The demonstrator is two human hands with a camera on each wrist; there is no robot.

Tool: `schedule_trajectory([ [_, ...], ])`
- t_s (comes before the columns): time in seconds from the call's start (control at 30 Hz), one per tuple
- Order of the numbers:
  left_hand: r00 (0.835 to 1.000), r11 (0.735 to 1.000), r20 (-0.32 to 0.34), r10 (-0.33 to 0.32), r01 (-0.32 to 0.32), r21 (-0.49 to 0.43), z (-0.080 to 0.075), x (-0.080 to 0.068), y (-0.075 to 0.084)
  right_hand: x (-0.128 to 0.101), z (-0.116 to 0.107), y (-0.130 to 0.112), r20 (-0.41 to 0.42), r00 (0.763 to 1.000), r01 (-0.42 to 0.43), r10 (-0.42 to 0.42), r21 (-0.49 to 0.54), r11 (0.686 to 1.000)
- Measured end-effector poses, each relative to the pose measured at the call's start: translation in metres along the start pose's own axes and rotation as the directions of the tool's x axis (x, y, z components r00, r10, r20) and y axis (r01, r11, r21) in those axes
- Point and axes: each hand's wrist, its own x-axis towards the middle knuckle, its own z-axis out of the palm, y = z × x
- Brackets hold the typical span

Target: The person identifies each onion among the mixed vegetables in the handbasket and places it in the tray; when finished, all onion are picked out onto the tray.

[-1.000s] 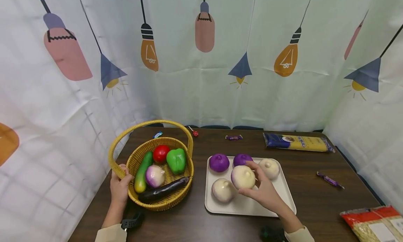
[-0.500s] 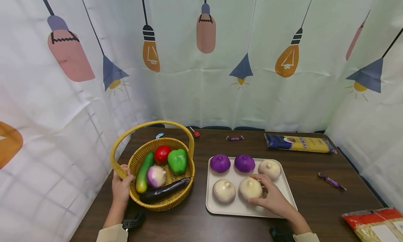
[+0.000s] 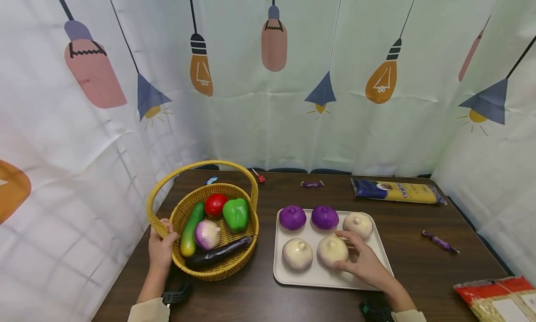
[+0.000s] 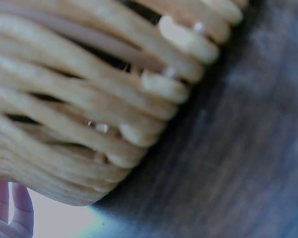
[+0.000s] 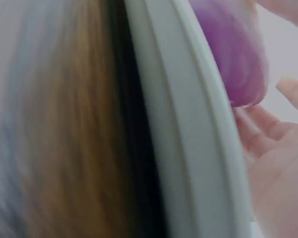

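My left hand (image 3: pixel 160 247) grips the yellow wicker basket (image 3: pixel 249 254) at its left side, at the foot of the handle. Inside lie a cucumber (image 3: pixel 192 229), a tomato (image 3: pixel 215 204), a green bell pepper (image 3: pixel 236 215), a purple-and-white turnip (image 3: pixel 207 234) and an eggplant (image 3: pixel 219 253). On the white tray (image 3: pixel 293 278), my right hand (image 3: pixel 364 262) has thumb and fingers spread loosely about a turnip (image 3: pixel 332 251) that sits white side up. In the right wrist view that turnip (image 5: pixel 233 54) shows its purple underside, with the fingers (image 5: pixel 260 131) close by.
Two purple-side-up turnips (image 3: pixel 292 218) and two white-side-up ones (image 3: pixel 298 254) share the tray. A pasta packet (image 3: pixel 398 191), wrapped candies (image 3: pixel 439 241) and a lollipop (image 3: pixel 260 177) lie on the dark table (image 3: pixel 251 303). A red-topped bag (image 3: pixel 502 296) lies at the right.
My right hand has lowered the turnip onto the tray's front row, and its thumb has since drawn slightly away to the right. The left hand and basket have stayed in place.
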Motion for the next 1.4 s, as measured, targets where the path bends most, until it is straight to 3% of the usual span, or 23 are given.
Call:
schedule_trajectory([
  [0.13,1.000,1.000,-0.001,0.004,-0.004,-0.011,0.002,0.001,-0.001,0.002,-0.004,-0.014,-0.123,0.991,0.045,-0.048,-0.028,0.999],
  [0.3,1.000,1.000,-0.017,-0.027,0.027,0.003,0.001,0.001,0.000,0.017,0.012,-0.051,-0.271,0.946,0.185,-0.175,0.009,0.983],
  [0.4,0.999,0.999,-0.016,-0.035,0.035,0.007,0.001,0.001,0.000,0.032,0.036,-0.081,-0.243,0.930,0.296,-0.274,0.058,0.953],
  [0.57,1.000,1.000,-0.008,-0.015,0.015,-0.014,0.000,0.004,-0.002,0.064,0.090,-0.126,-0.081,0.901,0.433,-0.426,0.147,0.889],
  [0.67,1.000,1.000,-0.007,-0.004,0.004,-0.012,0.001,0.005,-0.004,0.082,0.124,-0.142,0.024,0.910,0.401,-0.415,0.210,0.892],
  [0.77,1.000,1.000,-0.007,0.013,-0.013,-0.003,0.001,0.003,-0.005,0.096,0.156,-0.152,0.116,0.932,0.305,-0.343,0.260,0.916],
  [0.9,0.999,0.999,-0.001,0.036,-0.036,0.000,0.000,0.000,-0.006,0.110,0.189,-0.160,0.177,0.951,0.216,-0.252,0.197,0.956],
  [1.0,0.999,0.999,0.007,0.048,-0.048,0.000,0.001,-0.002,-0.007,0.118,0.201,-0.163,0.194,0.964,0.168,-0.182,0.086,0.982],
  [1.1,0.998,0.998,0.008,0.065,-0.065,0.001,0.001,-0.003,-0.007,0.128,0.208,-0.163,0.219,0.969,0.096,-0.112,0.082,0.992],
  [1.27,0.998,0.998,0.019,0.066,-0.065,-0.017,0.002,-0.002,0.000,0.143,0.218,-0.161,0.301,0.954,-0.063,-0.009,0.229,0.971],
  [1.4,0.998,0.998,0.008,0.056,-0.056,-0.018,0.002,-0.002,0.002,0.149,0.225,-0.163,0.411,0.911,-0.090,0.015,0.164,0.982],
])
